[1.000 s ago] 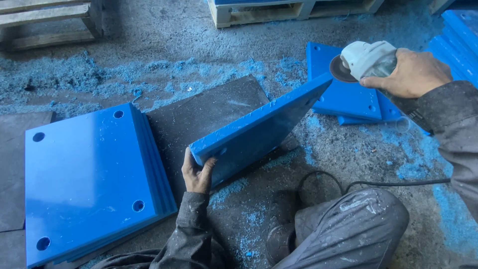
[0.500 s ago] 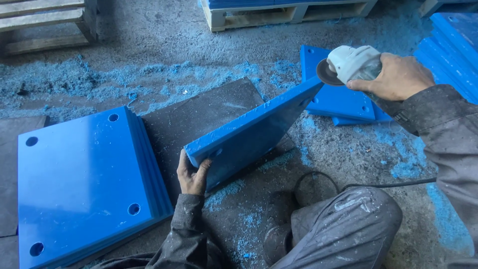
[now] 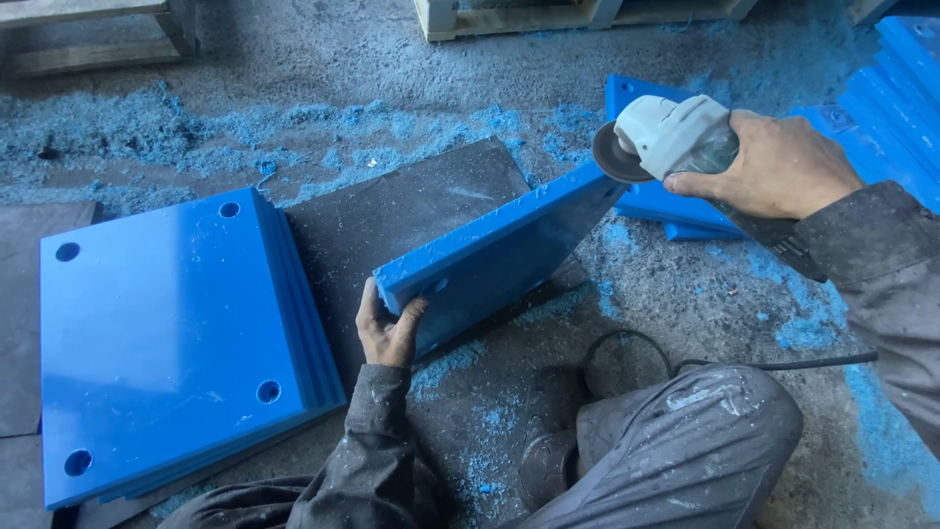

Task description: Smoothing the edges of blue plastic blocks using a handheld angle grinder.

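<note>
My left hand grips the near lower corner of a thick blue plastic plate that stands tilted on its edge over a dark mat. My right hand holds a white angle grinder, its disc touching the plate's far upper corner. The grinder's black cable loops on the floor near my knee.
A stack of blue plates with corner holes lies flat at the left. More blue plates lie behind the grinder and at the right edge. Blue shavings cover the concrete floor. Wooden pallets stand at the back.
The grinder and my right hand have moved left along the plate's top edge to its far corner. My left hand keeps its hold on the plate.
</note>
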